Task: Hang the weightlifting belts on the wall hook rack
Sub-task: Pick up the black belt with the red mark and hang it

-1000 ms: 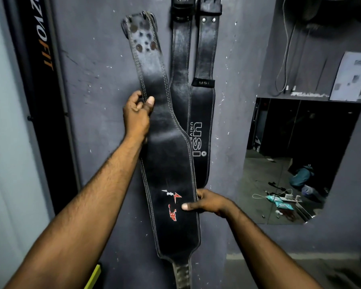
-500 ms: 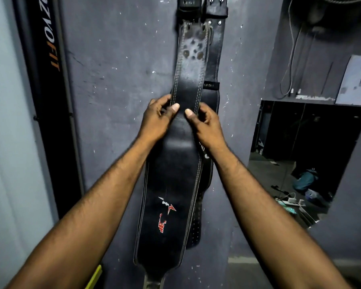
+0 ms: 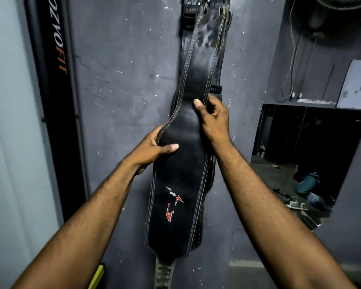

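A second ago the belt (image 3: pixel 188 155) was held out left of the hanging belts (image 3: pixel 214 88), buckle end free. Half a second ago it had swung over them with both hands pinching it high up. Now its top sits at the 12 o'clock edge of the frame, over the other belts, and the hands have slid down its length. The rack itself is cut off by the frame, so I cannot tell whether the buckle is on a hook; my guess is that it is being hooked or has just caught, and the hands are settling it flat.

The left hand (image 3: pixel 152 149) grips the belt's left edge, thumb across the front face, at 9 o'clock from the belt's middle. The right hand (image 3: pixel 214 119) clasps the right edge a little higher, at 2 o'clock, thumb on the front, fingers curled behind. The belt runs vertically between them against the wall (image 3: pixel 123 80), its red logo below the hands and its tail toward 6 o'clock.
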Demonstrator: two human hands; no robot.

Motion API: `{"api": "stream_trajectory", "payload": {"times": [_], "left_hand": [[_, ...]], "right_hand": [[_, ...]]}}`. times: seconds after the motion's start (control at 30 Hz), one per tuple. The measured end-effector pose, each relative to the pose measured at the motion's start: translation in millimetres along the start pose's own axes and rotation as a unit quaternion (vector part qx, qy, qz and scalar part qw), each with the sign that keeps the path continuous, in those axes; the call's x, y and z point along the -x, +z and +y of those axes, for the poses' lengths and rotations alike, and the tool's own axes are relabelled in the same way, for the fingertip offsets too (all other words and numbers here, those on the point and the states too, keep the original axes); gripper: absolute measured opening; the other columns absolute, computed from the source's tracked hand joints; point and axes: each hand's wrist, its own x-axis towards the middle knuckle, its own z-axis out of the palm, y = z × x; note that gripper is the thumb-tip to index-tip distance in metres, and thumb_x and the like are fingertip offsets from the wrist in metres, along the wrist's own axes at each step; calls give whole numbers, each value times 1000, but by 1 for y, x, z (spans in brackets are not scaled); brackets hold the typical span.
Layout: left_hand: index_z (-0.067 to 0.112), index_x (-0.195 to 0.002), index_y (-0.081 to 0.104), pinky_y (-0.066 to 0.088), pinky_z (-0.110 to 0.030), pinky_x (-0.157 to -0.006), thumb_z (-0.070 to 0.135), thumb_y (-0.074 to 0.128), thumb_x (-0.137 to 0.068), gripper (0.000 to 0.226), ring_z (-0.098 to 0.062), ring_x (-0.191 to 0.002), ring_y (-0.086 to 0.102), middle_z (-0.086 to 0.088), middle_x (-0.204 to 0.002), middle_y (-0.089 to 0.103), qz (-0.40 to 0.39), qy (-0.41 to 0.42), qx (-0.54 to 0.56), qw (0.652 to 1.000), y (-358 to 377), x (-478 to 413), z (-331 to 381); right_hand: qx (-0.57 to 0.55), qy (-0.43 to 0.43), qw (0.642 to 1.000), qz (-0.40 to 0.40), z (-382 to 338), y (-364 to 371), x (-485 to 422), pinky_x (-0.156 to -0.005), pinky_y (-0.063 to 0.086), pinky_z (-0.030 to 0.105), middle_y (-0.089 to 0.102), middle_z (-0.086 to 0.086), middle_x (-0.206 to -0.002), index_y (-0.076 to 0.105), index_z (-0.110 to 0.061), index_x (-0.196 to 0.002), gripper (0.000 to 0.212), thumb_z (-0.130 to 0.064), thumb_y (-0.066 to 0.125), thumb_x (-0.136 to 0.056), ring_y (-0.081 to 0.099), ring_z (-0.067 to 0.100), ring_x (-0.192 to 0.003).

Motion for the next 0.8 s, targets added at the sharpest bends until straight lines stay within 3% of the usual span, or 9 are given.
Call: {"api": "stream_trajectory", "payload": {"times": [0.07, 0.13, 0.27, 0.37, 0.47, 0.63, 0.73, 0.8], "left_hand": [[16, -126, 59, 55, -42, -100, -1, 76, -80, 52, -19, -110, 69, -4, -117, 73, 17, 6, -23, 1000, 3, 0, -1], [19, -122, 60, 55, -43, -99, -1, 77, -79, 51, -15, -105, 70, -1, -113, 74, 50, 23, -23, 998, 9, 2, -3], [29, -130, 54, 48, -40, -108, 10, 80, -79, 60, -14, -125, 60, 4, -133, 65, 15, -11, 11, 1000, 7, 13, -24], [22, -133, 51, 44, -44, -112, 3, 76, -82, 60, -16, -126, 59, 1, -134, 63, 41, -13, 4, 999, 13, 19, -38], [18, -138, 50, 48, -37, -108, 2, 76, -82, 63, -13, -123, 61, 3, -132, 65, 62, 6, 4, 998, 17, 19, -38], [16, -138, 49, 51, -38, -106, -1, 73, -83, 63, -19, -124, 62, 1, -131, 66, -7, -60, -14, 998, 6, 29, -61], [18, -131, 52, 55, -30, -98, -4, 71, -84, 55, -16, -118, 65, 5, -121, 68, 32, -45, -8, 998, 13, 32, -66], [20, -134, 50, 54, -28, -98, 0, 72, -84, 58, -11, -117, 65, 7, -124, 67, 20, -54, -2, 998, 11, 35, -69]], "right_hand": [[9, 14, 1000, 3, 2, -1, 2, -104, 51, 44, 70, 18, -119, 67, 1, -118, 41, -27, 71, -89, 66, 27, -114], [8, 8, 1000, 2, 2, -3, 4, -103, 52, 42, 72, 15, -117, 69, 0, -116, 31, -18, 69, -91, 67, 28, -113], [2, 2, 1000, 2, 5, -7, 3, -103, 52, 45, 73, 13, -115, 69, -1, -115, 31, -20, 69, -90, 68, 27, -112], [3, 4, 1000, 6, 8, -10, 3, -102, 53, 44, 73, 13, -113, 70, -2, -113, 28, -18, 68, -91, 68, 28, -110], [-9, 6, 1000, 9, 9, -13, 4, -100, 54, 39, 73, 13, -112, 70, -3, -112, 28, -21, 69, -90, 68, 28, -109], [-16, -7, 1000, 0, 6, -14, -2, -83, 50, 21, 68, -14, -86, 69, -12, -97, 5, -13, 66, -93, 61, 1, -83], [-18, -3, 1000, 3, 8, -15, 0, -87, 51, 27, 70, 4, -95, 71, -5, -104, 18, -17, 67, -92, 62, 10, -90], [-19, 1, 1000, 3, 9, -15, 1, -92, 52, 30, 73, 11, -102, 71, -6, -108, 21, -19, 67, -92, 64, 14, -95]]}}
